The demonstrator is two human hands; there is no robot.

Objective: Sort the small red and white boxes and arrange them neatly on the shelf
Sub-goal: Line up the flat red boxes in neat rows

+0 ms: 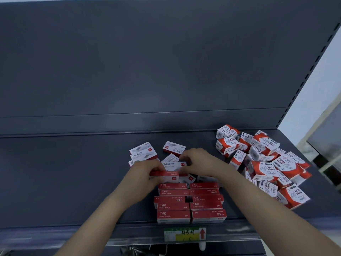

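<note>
Staple box (169, 174) gripped by left hand (145, 172), right hand (197, 161); paper-clip heap (265, 163) right

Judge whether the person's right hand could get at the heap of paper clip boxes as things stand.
Probably yes. The heap of paper clip boxes lies uncovered on the shelf just right of the right hand, with nothing between them. The hand must first release the staple box it holds.

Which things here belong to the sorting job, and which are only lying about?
For the job: held staple box, rowed staple boxes, loose staple boxes, paper clip boxes, shelf, left hand, right hand.
Only lying about: price label on the shelf edge.
</note>
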